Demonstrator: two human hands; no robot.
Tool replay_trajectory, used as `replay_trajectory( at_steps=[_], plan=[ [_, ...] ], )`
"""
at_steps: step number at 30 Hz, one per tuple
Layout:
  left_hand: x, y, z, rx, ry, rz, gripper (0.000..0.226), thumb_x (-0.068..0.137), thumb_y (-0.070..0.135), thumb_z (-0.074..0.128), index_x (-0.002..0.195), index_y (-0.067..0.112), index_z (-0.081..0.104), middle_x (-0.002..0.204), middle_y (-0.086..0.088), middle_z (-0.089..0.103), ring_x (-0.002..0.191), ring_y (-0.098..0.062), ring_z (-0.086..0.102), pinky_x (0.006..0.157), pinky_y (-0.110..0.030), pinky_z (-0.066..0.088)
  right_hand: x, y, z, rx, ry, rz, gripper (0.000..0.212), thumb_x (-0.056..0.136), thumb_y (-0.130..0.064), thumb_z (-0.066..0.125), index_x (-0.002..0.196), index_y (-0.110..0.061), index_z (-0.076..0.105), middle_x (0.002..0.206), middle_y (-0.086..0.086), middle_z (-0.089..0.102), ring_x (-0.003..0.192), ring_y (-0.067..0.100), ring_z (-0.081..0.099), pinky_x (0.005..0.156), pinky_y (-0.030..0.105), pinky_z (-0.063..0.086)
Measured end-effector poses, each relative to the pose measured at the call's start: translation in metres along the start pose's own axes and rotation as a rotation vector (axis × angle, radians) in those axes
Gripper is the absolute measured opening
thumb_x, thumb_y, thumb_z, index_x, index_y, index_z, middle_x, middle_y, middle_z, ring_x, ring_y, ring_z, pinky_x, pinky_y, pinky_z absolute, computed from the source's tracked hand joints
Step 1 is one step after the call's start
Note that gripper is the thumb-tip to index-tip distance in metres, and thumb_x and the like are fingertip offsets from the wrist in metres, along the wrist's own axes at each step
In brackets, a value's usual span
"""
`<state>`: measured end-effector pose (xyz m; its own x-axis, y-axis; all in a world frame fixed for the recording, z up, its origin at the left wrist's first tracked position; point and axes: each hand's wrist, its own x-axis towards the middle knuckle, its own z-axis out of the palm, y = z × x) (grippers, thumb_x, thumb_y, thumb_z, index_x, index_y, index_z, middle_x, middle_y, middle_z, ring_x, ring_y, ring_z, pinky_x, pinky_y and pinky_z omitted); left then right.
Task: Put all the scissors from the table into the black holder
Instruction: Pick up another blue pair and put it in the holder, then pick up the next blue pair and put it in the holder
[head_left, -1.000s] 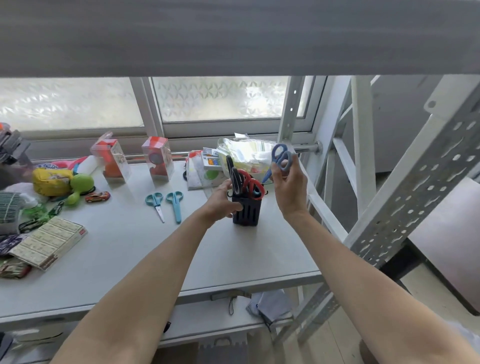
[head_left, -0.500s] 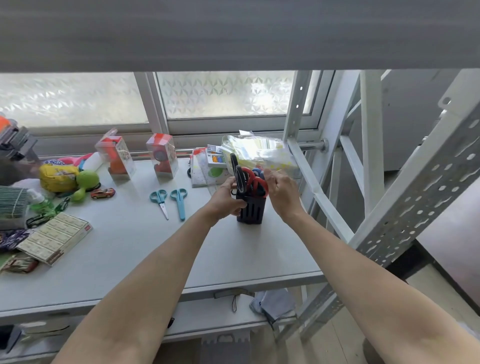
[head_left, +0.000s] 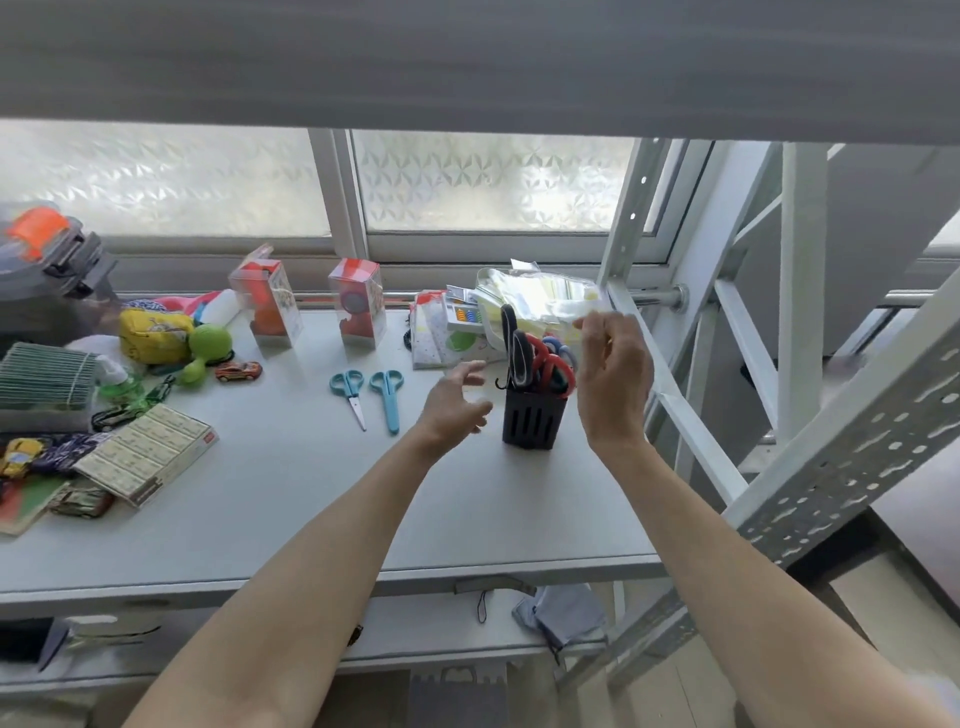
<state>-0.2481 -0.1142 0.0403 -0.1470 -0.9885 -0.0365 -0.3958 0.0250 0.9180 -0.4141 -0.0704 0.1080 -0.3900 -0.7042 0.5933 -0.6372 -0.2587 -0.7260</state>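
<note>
The black holder (head_left: 532, 420) stands upright on the grey table (head_left: 291, 499), right of centre. Black-handled scissors (head_left: 514, 343), red-handled scissors (head_left: 551, 364) and blue-handled scissors (head_left: 560, 347) stick out of its top. Two teal scissors (head_left: 347, 385) (head_left: 387, 387) lie flat side by side on the table, left of the holder. My left hand (head_left: 453, 402) hovers just left of the holder, fingers spread, holding nothing. My right hand (head_left: 613, 379) is raised just right of the holder, fingers loosely apart and empty.
Clear toy boxes (head_left: 267, 306) and a clear bag (head_left: 535, 296) line the back edge by the window. Toys, a small red car (head_left: 238, 371) and a flat carton (head_left: 148, 452) crowd the left side. A white metal shelf frame (head_left: 675, 405) rises right of the holder.
My right hand lowered the blue-handled scissors into the holder and let go. My left hand has come off the holder and opened. Both hands have drawn back from it.
</note>
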Motion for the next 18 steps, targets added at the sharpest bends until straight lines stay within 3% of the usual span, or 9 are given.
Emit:
replay_trajectory(
  at_steps=[2,5,7,9,13,18],
  plan=[
    [-0.004,-0.019,-0.014,0.002,0.221,-0.025,0.038,0.089,0.003,0.055,0.127,0.008,0.057,0.118,-0.011,0.065,0.071,-0.020,0.063,0.057,-0.021,0.055,-0.013,-0.025,0.005,0.097,-0.005,-0.113,0.025,0.099,-0.013,0.045,0.079,-0.008,0.059,0.080,0.006,0.060,0.075,0.022,0.056,0.068,0.023,0.042],
    [-0.006,-0.051,-0.041,0.078,0.488,-0.132,0.027,0.091,0.005,0.055,0.115,0.008,0.065,0.114,-0.012,0.070,0.095,-0.027,0.066,0.084,-0.036,0.058,-0.042,-0.053,0.027,0.144,-0.129,-0.257,0.026,0.097,-0.015,0.044,0.076,-0.009,0.058,0.078,0.000,0.059,0.072,0.015,0.053,0.070,0.020,0.040],
    [-0.008,-0.070,-0.059,0.142,0.560,-0.202,0.026,0.091,0.005,0.055,0.114,0.008,0.066,0.117,-0.012,0.068,0.107,-0.027,0.064,0.095,-0.037,0.053,-0.060,-0.060,0.052,0.183,-0.242,-0.298,0.025,0.098,-0.017,0.044,0.078,-0.009,0.058,0.080,-0.001,0.059,0.069,0.014,0.053,0.064,0.023,0.042],
    [-0.010,-0.083,-0.075,0.166,0.573,-0.243,0.029,0.090,0.002,0.052,0.115,0.008,0.065,0.118,-0.013,0.066,0.109,-0.028,0.062,0.098,-0.036,0.050,-0.071,-0.056,0.083,0.146,-0.365,-0.238,0.024,0.099,-0.020,0.043,0.087,-0.010,0.062,0.088,0.001,0.061,0.071,0.017,0.056,0.063,0.032,0.047],
    [-0.008,-0.096,-0.096,0.217,0.521,-0.234,0.039,0.089,-0.001,0.045,0.123,0.009,0.062,0.127,-0.016,0.061,0.116,-0.032,0.058,0.104,-0.035,0.044,-0.077,-0.032,0.142,-0.112,-0.698,-0.037,0.028,0.098,-0.019,0.047,0.121,-0.013,0.062,0.121,0.005,0.058,0.100,0.026,0.061,0.087,0.038,0.050],
    [0.005,-0.097,-0.105,0.382,0.307,-0.117,0.057,0.086,-0.007,0.040,0.140,0.010,0.050,0.143,-0.012,0.051,0.125,-0.031,0.051,0.109,-0.037,0.038,-0.071,-0.026,0.193,-0.455,-0.962,-0.065,0.046,0.095,-0.015,0.048,0.140,-0.021,0.046,0.131,0.012,0.048,0.120,0.032,0.049,0.098,0.042,0.043]
  ],
)
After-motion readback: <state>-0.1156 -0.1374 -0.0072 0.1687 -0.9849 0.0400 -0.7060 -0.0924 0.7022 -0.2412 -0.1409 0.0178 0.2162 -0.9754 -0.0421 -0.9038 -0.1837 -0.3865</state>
